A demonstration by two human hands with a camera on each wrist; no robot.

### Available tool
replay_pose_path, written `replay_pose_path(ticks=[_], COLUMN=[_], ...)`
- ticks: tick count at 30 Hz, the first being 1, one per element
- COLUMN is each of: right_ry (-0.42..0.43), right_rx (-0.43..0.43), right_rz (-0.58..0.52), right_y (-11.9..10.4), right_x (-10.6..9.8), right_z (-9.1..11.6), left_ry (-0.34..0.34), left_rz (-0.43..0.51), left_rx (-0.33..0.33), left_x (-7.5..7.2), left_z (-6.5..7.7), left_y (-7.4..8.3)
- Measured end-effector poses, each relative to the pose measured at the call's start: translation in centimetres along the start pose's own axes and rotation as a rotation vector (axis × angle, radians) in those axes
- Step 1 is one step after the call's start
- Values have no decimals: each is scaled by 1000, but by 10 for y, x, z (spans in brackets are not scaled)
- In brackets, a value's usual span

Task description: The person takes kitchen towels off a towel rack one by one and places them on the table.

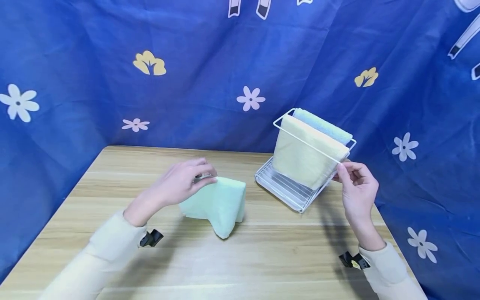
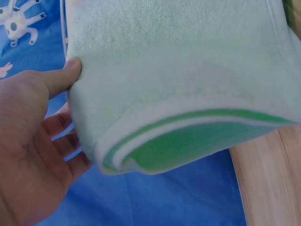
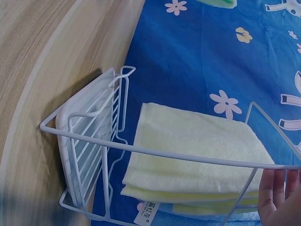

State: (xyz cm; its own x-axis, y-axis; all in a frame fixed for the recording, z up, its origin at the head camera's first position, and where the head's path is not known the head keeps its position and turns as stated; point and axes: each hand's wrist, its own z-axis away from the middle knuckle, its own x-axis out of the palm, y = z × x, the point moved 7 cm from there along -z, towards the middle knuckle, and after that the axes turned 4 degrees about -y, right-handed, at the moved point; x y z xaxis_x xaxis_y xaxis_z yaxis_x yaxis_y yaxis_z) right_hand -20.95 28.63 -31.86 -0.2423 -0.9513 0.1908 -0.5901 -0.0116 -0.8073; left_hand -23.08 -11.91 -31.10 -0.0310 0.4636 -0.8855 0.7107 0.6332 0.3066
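My left hand (image 1: 180,181) pinches the top edge of a folded pale green towel (image 1: 229,200), which hangs just over or on the table; contact is hard to tell. In the left wrist view the thumb lies along one side of the green towel (image 2: 183,70), and its folded layers curve open below. On the right, my right hand (image 1: 359,191) grips the upper front corner of a white wire rack (image 1: 278,195). A folded pale yellow towel (image 1: 303,154) hangs over a rack bar, with a light blue towel (image 1: 324,125) behind it.
A wooden table (image 1: 262,262) carries everything. The rack's slatted base and white tray (image 3: 63,136) stand near the table's back right. A printed label (image 3: 146,213) shows by the towels. Blue patterned cloth (image 1: 202,83) hangs behind and along both sides.
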Motion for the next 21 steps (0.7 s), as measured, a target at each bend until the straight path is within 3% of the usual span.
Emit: replay_pose_path(ticks=[11,21], right_ry=[7,15], right_rx=[14,26], right_rz=[12,-10], right_y=[-1,-2], right_x=[1,2], right_z=[0,-1], left_ry=[-75,-112], left_rz=[27,26], left_rx=[-116,-126], left_x=[14,28], left_z=[-20,-42], left_y=[-22,-40])
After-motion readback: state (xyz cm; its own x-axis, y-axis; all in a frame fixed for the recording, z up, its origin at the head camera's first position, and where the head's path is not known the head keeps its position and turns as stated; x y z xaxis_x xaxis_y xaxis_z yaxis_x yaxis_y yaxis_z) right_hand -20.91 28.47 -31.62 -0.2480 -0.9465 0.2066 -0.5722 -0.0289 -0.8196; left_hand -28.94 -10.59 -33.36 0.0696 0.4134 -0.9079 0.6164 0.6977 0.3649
